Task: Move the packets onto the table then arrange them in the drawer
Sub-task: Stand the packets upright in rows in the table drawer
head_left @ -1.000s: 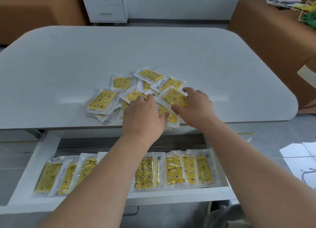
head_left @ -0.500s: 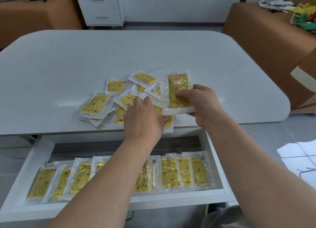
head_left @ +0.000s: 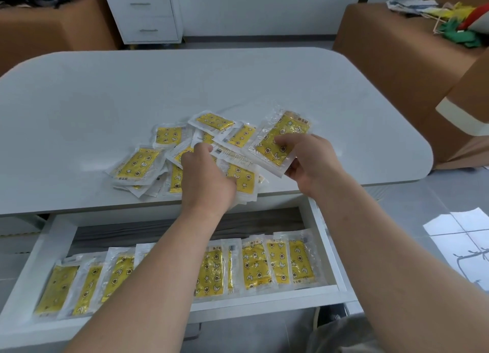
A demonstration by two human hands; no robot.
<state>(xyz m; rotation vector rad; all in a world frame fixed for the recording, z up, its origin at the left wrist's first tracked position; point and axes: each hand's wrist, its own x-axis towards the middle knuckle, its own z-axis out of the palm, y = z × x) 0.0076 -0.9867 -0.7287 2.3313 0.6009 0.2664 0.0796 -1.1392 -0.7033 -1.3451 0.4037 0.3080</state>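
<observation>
Pale worktop [head_left: 132, 93] fills the middle, with a white cabinet [head_left: 143, 13] on the floor at upper left. At frame centre a pile of yellow packets [head_left: 137, 164] lies with long axes pointing every way. On it rests the left grip [head_left: 209, 178], fingers bent, hold unclear. To its right the right grip [head_left: 312, 162] pinches a lifted packet [head_left: 277, 138], long axis running lower left to upper right, while below the open drawer [head_left: 34, 268] holds a row of packets [head_left: 256, 265] standing upright in frame.

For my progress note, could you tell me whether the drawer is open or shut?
Open: the drawer is pulled out from under the table, showing a row of packets inside.
</observation>
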